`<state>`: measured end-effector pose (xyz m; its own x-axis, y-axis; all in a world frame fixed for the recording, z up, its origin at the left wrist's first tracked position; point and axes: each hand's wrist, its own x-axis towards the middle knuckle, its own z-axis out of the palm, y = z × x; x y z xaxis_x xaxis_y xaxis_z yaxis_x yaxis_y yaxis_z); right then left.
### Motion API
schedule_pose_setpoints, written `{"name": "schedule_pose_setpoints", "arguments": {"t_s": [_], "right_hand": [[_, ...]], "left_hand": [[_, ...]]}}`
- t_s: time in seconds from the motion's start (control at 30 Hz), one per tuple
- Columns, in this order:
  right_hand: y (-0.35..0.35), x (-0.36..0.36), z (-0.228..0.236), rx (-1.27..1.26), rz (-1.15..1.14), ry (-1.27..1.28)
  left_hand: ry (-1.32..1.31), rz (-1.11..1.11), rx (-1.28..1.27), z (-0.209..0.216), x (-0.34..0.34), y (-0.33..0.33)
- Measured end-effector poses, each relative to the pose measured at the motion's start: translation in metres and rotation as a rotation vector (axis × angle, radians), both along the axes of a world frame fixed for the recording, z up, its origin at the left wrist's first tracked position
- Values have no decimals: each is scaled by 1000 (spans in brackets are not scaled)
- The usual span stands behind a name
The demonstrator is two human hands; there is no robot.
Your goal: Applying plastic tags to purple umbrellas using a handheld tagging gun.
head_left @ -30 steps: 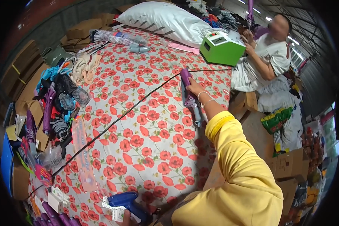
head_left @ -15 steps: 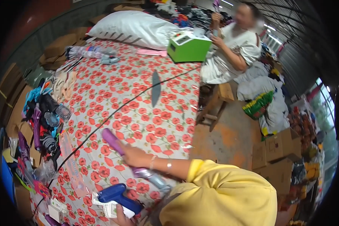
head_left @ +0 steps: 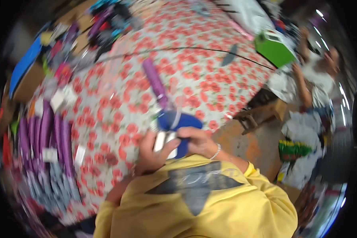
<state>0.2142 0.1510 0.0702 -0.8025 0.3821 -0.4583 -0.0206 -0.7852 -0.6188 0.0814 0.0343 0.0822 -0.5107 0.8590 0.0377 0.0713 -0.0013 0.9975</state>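
A blue tag gun (head_left: 188,120) is held close in front of my yellow top, blurred by motion. My right hand (head_left: 200,141) is closed on its handle side. Small white tags (head_left: 160,141) are pinched in my left hand (head_left: 148,154), its thumb pressing on them right beside the gun. Just beyond the gun, a purple folded umbrella (head_left: 154,79) lies on the flowered tablecloth (head_left: 119,154), touched by neither hand. The gun hides the umbrella's near end.
Several purple folded umbrellas (head_left: 45,131) with grey handles lie in a row at left. White tag stacks (head_left: 63,97) sit beyond them. A black cable (head_left: 178,48) crosses the table. A green machine (head_left: 274,48) stands far right, near a person in white (head_left: 319,75).
My right hand has let go of the purple umbrella, which now lies on the table, and has come to the tag gun. Both hands are together; the view has swung left.
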Motion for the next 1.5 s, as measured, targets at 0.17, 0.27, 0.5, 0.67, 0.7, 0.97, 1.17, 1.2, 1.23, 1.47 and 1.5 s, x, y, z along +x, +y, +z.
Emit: {"name": "schedule_pose_setpoints", "arguments": {"t_s": [0.17,0.27,0.5,0.67,0.7,0.97,1.17,1.2,1.23,1.47,1.5], "right_hand": [[2,23,-19,-134,34,35],[4,12,-6,-87,-116,8],[27,27,-11,31,-180,-93],[43,48,-45,33,-395,-44],[42,49,-52,9,-415,-45],[28,46,-69,-29,-312,44],[11,38,-75,52,-157,-221],[7,30,-72,46,-114,-189],[3,21,-68,43,-74,-160],[-6,8,-72,235,41,-136],[-5,8,-72,229,30,-146]], "left_hand": [[-63,-13,253,-14,11,17],[168,-233,10,-19,-1,23],[337,-375,-67,-36,-60,48],[216,172,-182,-84,-60,110],[270,156,-228,-87,-58,117],[728,-58,-299,-91,-65,68],[561,80,-151,-91,-43,37],[556,73,-145,-90,-45,35],[548,64,-137,-89,-46,34],[370,9,-205,-92,-51,35],[362,-4,-208,-92,-51,35]]}}
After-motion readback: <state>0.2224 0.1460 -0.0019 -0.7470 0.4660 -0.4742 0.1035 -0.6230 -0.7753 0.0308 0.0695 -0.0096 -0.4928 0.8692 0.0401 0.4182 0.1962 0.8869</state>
